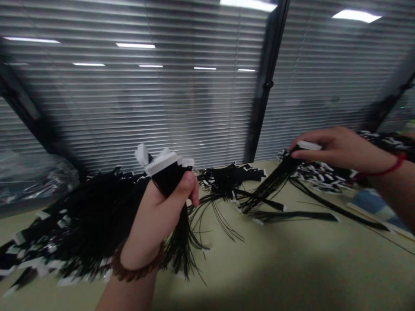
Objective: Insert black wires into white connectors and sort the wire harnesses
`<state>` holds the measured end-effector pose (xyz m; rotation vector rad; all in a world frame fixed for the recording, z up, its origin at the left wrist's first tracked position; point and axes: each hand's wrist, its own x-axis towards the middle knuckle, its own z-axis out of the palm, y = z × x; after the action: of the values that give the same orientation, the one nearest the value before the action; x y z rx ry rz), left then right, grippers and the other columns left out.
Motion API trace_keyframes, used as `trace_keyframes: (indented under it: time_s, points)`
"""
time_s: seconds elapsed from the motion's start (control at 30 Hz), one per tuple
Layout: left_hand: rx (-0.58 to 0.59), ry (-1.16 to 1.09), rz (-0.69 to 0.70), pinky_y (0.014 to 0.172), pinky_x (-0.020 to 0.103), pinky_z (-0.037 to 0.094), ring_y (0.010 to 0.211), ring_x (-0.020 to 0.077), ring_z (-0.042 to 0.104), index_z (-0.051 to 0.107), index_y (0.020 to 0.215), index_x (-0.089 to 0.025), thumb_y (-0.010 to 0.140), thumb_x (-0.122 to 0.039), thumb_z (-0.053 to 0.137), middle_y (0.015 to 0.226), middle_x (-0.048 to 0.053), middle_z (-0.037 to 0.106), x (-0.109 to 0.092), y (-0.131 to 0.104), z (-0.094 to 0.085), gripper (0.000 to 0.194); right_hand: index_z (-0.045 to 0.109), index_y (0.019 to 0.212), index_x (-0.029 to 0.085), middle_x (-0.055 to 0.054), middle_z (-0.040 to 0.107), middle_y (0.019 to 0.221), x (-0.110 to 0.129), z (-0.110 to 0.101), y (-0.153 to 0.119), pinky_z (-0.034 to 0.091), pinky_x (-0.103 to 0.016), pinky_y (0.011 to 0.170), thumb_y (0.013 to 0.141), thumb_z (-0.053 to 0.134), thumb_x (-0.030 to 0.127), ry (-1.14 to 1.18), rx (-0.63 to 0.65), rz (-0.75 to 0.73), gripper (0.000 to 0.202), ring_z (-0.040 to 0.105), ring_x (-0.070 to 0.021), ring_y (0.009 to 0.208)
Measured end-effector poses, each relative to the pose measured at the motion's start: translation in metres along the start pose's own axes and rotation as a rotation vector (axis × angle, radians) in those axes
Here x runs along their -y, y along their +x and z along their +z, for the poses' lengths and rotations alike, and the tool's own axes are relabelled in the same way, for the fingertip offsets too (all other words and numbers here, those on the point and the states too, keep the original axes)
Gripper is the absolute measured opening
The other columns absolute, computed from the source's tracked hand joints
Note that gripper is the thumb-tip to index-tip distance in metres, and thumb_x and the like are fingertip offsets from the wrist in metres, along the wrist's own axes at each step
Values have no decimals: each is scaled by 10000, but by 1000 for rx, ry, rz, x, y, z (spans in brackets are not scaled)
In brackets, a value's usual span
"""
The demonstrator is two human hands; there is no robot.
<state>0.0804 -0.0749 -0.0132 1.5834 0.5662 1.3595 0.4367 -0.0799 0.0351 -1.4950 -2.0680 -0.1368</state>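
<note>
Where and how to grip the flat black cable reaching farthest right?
I'd pinch the flat black cable just short of its right end, from the near side. That stretch lies along the table with a blue item beyond it; the other end runs toward the wire bundle in the right hand.

The connectors look like smooth, matt plastic, the wires matt and plastic-coated, the desk smooth and dull, the bag glossy, crinkled plastic film, the glass shiny, the blinds smooth and metal-like, the beads rough, matt wood, and the cord matt thread.
</note>
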Motion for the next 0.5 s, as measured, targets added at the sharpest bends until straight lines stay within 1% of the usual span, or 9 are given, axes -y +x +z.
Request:
trace_keyframes:
  time_s: [0.07,0.13,0.17,0.23,0.3,0.37,0.4,0.43,0.5]
  points:
    - [53,47,12,741,286,517,777,169,627,675,799,-154,895,-398,570,818,65,680,6,1,4,283,722,816,185,-12,694,715,51,17,17,420,-221,591,771,666,491,160,-117,-207,314,609,-123,632]
    - [75,14,14,906,345,493,975,209,634,679,1000,-158,896,-420,564,1051,97,694,14,2,7,305,710,851,200,-2,701,760,98,38,28,429,-217,588,793,681,412,302,-138,-413,222,610,-115,634]
    - [59,11,30,959,355,465,1040,214,616,666,1058,-165,887,-425,578,1107,96,684,19,2,9,324,704,885,199,-8,707,805,117,48,31,441,-218,608,800,687,384,368,-117,-509,204,624,-119,671]
    - [-6,14,87,995,342,437,1086,211,593,653,1075,-179,857,-435,619,1075,78,689,27,2,9,338,686,919,186,-19,707,857,145,65,37,450,-220,645,832,669,333,436,-140,-655,172,635,-123,727]
    - [-3,-19,94,935,334,476,981,203,626,651,1012,-173,840,-495,610,921,59,691,31,1,10,367,670,907,176,-21,696,841,158,77,40,449,-223,668,865,637,301,451,-214,-713,135,630,-119,730]
    - [117,-111,50,757,322,537,722,171,632,636,881,-161,819,-585,570,724,27,637,30,0,10,434,653,875,176,-17,681,809,162,85,43,449,-227,681,871,631,285,448,-297,-723,112,618,-117,720]
    - [172,-142,22,638,294,532,594,143,586,614,804,-159,796,-602,586,641,6,592,28,-1,11,444,643,867,176,-17,677,810,162,88,43,450,-227,680,859,648,281,451,-316,-718,105,614,-118,725]
    - [199,-143,1,545,260,494,513,117,529,587,736,-160,769,-584,636,582,-13,551,25,-1,12,428,634,872,178,-18,673,819,162,89,42,452,-228,673,840,671,281,460,-320,-707,114,610,-120,729]
    - [154,-88,-21,465,214,410,468,88,463,555,671,-162,719,-455,754,528,-36,506,18,0,14,357,608,993,191,-14,658,835,159,91,37,462,-232,653,813,702,273,545,-286,-654,219,597,-121,722]
